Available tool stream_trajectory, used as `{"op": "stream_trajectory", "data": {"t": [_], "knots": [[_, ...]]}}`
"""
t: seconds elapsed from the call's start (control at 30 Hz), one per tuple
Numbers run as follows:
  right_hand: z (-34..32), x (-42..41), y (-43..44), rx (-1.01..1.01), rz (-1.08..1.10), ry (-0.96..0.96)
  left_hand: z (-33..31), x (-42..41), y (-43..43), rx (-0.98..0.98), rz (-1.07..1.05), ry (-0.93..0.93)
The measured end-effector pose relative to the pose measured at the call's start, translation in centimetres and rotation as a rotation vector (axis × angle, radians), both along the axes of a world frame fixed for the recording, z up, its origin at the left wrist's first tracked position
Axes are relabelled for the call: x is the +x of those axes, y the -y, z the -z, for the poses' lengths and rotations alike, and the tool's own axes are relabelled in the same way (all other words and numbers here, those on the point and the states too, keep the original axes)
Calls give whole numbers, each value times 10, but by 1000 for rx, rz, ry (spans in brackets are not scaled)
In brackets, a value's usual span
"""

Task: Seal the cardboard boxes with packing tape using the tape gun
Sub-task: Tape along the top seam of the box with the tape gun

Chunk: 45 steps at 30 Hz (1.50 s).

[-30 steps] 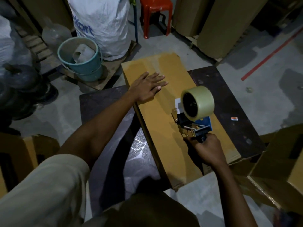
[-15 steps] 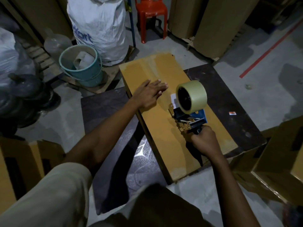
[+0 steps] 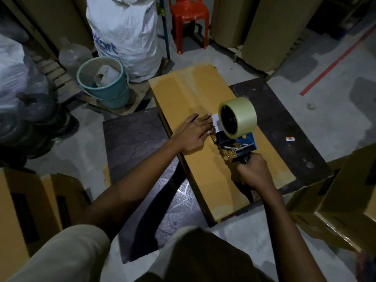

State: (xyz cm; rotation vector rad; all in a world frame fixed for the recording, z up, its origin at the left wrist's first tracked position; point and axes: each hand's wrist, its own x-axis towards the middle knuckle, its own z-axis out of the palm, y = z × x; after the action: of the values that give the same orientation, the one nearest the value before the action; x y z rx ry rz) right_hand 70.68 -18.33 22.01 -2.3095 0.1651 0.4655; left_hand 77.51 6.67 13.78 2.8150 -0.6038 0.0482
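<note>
**Left hand [image 3: 194, 135] pressing, right hand [image 3: 254, 174] on gun [image 3: 238, 143]**

Left hand flat, fingers straight, on box [image 3: 195, 92] top just beside gun nose; probably to hold flaps down and steady the box. Right hand curled tight round gun handle, roll [image 3: 238, 117] uppermost, nose down near box mid-length. Box lying lengthwise on bench [image 3: 132, 139]. Seam and any laid tape not discernible in dim light. Handle hidden in fist. White patch [image 3: 215, 121] by roll unreadable.
</note>
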Motion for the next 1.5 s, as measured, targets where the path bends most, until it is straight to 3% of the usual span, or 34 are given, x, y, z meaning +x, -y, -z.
{"op": "stream_trajectory", "data": {"t": [0.47, 0.87, 1.1, 1.3, 1.43, 1.5], "knots": [[-7, 2, 2, -23, -55, 10, -10, -3, 1, -17, -12, 70], [8, -57, 74, 35, -65, -60, -11, -18, 12, 57, -24, -20], [18, -64, 80, 86, -59, -27, -13, -64, 44, 32, 285, -26], [16, -62, 75, 115, -51, -2, -22, -29, 31, 101, -92, -33], [19, -61, 76, 144, -29, -20, -9, -58, 59, -12, 159, -3], [20, -61, 76, 134, -21, -21, -7, -63, 62, -49, 141, 3]]}}
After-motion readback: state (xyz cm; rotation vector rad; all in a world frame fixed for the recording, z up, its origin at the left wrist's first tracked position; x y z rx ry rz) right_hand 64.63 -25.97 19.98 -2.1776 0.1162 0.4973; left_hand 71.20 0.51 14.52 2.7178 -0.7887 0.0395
